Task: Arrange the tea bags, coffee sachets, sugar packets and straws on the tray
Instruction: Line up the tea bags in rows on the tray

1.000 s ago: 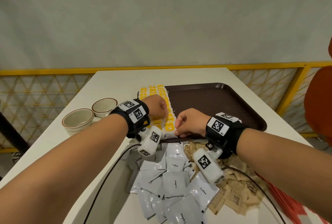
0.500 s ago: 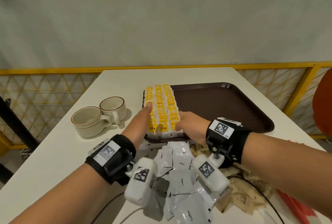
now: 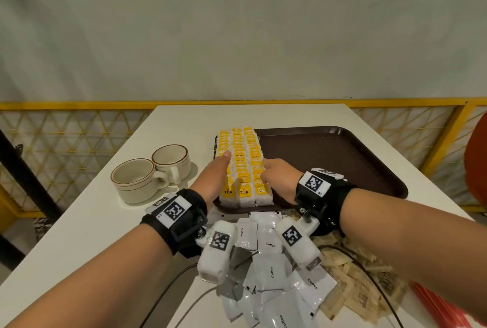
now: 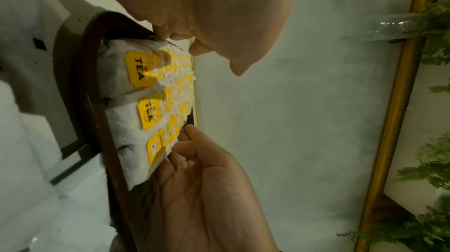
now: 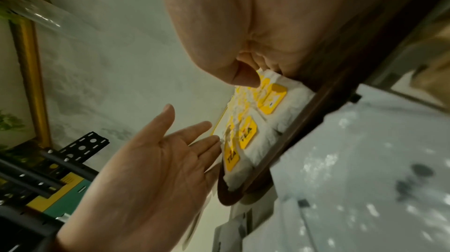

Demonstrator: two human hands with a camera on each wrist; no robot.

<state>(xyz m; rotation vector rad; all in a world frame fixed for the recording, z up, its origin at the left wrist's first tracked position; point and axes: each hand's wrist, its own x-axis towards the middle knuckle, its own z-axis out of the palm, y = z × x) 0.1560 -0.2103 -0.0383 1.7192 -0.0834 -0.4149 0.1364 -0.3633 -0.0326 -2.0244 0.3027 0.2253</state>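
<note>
Tea bags (image 3: 241, 167) with yellow tags lie packed in three rows along the left side of a brown tray (image 3: 329, 159), which sits toward the far right part of the white worktop (image 3: 87, 222). The left hand (image 3: 214, 177) lies flat against the left flank of the rows, its fingers (image 5: 194, 131) straight and slightly spread, touching the outer row. The right hand (image 3: 279, 177) rests at the right flank, its fingers (image 4: 192, 137) curled, the tips touching the nearest bags; whether they pinch one cannot be told. Both wrists carry black straps with printed markers and small white cameras.

Just beyond the tray's near edge, white coffee sachets (image 3: 271, 272) lie in a loose, overlapping heap near the worktop's near edge. Brown printed sugar packets (image 3: 369, 288) are scattered to the right of that heap, partly under the right forearm. A bundle of red straws (image 3: 442, 309) shows at the near right corner. Two cream cups (image 3: 155, 172) with brown rims stand touching near the worktop's left edge, to the left of the tray. A yellow mesh railing (image 3: 66, 143) runs behind the worktop.
</note>
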